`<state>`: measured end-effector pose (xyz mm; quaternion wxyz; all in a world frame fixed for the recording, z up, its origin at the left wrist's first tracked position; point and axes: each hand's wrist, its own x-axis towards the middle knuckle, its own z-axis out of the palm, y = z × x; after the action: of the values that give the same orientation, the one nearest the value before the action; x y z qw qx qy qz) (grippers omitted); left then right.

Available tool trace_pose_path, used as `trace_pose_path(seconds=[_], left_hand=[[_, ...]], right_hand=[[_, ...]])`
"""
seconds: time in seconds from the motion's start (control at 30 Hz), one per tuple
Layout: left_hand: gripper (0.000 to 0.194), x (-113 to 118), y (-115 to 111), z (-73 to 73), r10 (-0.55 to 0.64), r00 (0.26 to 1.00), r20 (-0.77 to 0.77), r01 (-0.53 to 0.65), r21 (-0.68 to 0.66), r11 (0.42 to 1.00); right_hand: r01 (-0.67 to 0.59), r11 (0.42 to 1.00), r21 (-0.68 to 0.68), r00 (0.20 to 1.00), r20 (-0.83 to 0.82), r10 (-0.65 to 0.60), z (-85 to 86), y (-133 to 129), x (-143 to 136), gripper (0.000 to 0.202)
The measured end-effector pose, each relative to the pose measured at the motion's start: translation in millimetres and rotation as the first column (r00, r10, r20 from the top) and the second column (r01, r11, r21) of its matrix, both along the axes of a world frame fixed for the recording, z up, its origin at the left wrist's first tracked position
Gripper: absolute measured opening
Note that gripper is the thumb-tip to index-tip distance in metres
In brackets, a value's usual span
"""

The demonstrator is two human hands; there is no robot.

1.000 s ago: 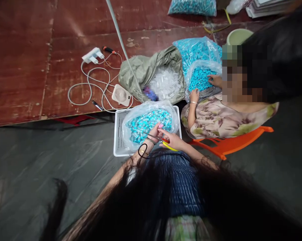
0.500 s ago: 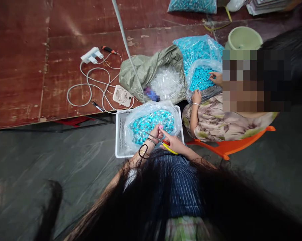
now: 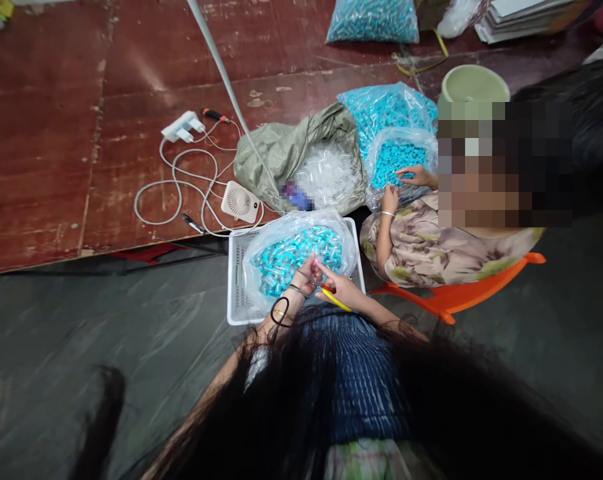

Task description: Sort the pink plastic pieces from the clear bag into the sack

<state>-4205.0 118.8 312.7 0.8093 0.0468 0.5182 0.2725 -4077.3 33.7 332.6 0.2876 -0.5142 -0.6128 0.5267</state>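
My right hand [image 3: 342, 291] is closed around scissors with a yellow and red handle [image 3: 337, 299], and its fingertips reach a small pink thing [image 3: 318, 260]. Against it, my left hand [image 3: 307, 275] is closed, its fingertips pinched at that same pink thing, which is too small to make out. Both hands are over the near right part of an open clear bag [image 3: 252, 257] full of small turquoise and clear pieces [image 3: 281, 261]. The bag sits in a white plastic basket [image 3: 237, 293]. The scissor blades are hard to make out.
A green-grey sack [image 3: 261, 155] of clear tubes lies beyond the basket. At right a person [image 3: 421, 250] on an orange chair [image 3: 474, 297] reaches into a bag of turquoise pieces [image 3: 399, 160]. A small fan [image 3: 240, 202] and cables are on the red table [image 3: 41, 147].
The view has shifted slightly, so the table items and basket sit lower. The scissors have turned in my right hand and their blades no longer stretch across my left hand.
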Motion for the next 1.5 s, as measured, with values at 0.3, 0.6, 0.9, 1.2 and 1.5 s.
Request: trace_pose_path(seconds=[0.3,0.6,0.9,1.2,1.5], left_hand=[[0.022,-7,7,5.4,0.130,0.991,0.041,-0.133,0.083,0.988],[0.028,-16,10,8.9,0.149,0.986,0.072,-0.151,0.015,0.988],[0.030,-12,3,18.9,0.179,0.979,0.094,-0.186,0.062,0.981],[0.027,-16,2,27.3,0.197,0.978,0.068,-0.207,0.177,0.962],[0.031,-13,5,31.2,0.256,0.959,0.125,-0.277,0.208,0.938]], right_hand=[[0.107,0.980,-0.165,0.986,-0.110,-0.126,1.3,-16,27,0.045],[-0.218,0.932,-0.289,0.924,-0.370,0.101,25.3,-30,64,0.054],[-0.304,0.837,-0.455,0.879,-0.474,0.062,17.1,-14,54,0.074],[-0.263,0.788,-0.557,0.877,-0.478,-0.044,18.4,-8,53,0.078],[-0.240,0.749,-0.618,0.805,-0.558,-0.203,19.6,9,21,0.068]])
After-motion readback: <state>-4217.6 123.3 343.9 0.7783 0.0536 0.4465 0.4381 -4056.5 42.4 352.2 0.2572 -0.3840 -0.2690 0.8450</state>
